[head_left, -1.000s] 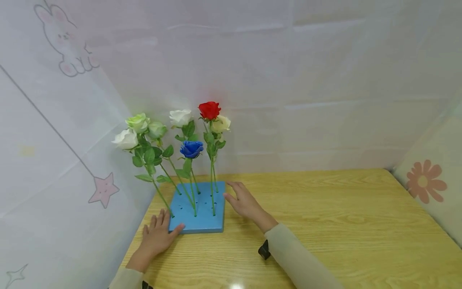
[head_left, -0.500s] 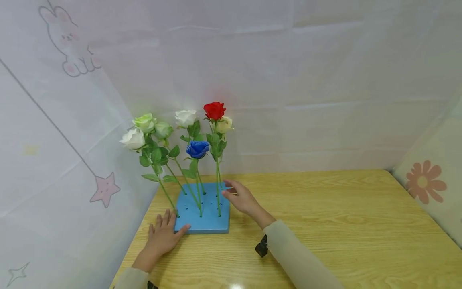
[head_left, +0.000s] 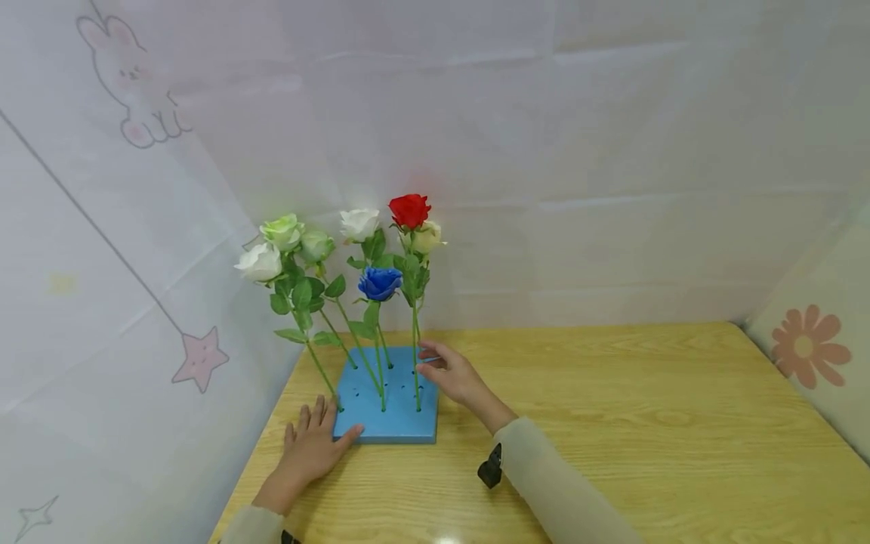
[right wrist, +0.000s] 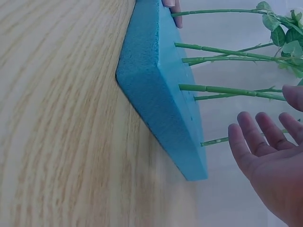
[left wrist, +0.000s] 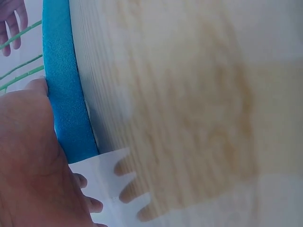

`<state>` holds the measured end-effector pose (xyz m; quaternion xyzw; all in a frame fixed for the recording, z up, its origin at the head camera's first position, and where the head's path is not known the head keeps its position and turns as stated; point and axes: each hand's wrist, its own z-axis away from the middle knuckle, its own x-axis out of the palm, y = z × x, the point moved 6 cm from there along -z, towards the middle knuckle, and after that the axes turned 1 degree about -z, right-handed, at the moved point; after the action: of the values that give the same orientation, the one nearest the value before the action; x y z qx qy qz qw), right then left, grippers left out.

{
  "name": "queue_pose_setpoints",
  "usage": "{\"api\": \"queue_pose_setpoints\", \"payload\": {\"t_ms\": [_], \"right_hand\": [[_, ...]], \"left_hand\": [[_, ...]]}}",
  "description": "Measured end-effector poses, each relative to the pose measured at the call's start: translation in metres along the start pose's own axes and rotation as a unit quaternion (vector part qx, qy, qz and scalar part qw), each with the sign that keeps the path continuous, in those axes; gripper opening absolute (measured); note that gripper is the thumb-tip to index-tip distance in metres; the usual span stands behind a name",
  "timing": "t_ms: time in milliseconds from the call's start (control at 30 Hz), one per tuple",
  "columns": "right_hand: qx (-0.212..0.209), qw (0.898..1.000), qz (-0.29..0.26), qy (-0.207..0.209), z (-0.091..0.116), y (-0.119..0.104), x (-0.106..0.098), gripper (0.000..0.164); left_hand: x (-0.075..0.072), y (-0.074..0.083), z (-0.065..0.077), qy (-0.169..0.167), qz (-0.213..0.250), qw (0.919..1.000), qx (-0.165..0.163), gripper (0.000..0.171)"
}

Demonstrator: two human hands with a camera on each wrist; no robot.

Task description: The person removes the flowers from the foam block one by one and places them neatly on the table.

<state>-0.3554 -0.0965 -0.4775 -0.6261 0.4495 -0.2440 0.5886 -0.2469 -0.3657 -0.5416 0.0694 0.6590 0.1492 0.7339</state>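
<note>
Sitting flat on the left part of the tabletop: blue block, rose stems stuck in its top. Main risk, I'd say: uneven push slides or tips it, since blooms sit high and several lean left. Second: right hand snagging the stem under the red rose. Block top's roughly square, no clear long axis; near edge runs left-right. Stems point up, front-left white rose tilting left, blue rose near upright. Left hand: fingers spread wide beside left edge, thumb on near-left corner, gripping nothing. Right: fingers loosely apart near back-right, holding nothing.
</note>
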Motion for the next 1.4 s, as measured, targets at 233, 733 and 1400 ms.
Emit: {"api": "queue_pose_setpoints", "payload": {"t_ms": [233,733,1400], "right_hand": [[0.009,0.999,-0.038,0.000,-0.003,0.005,0.002,0.046],[0.054,0.991,-0.123,-0.005,-0.008,0.014,0.014,0.043],[0.045,0.992,-0.119,0.017,0.000,0.017,0.018,0.032]], "left_hand": [[0.000,-0.001,-0.002,-0.004,-0.004,1.0000,-0.001,0.107],[-0.005,0.005,0.002,0.026,-0.034,0.9991,0.006,0.104],[-0.006,0.009,0.003,0.055,-0.087,0.9947,-0.008,0.102]]}}
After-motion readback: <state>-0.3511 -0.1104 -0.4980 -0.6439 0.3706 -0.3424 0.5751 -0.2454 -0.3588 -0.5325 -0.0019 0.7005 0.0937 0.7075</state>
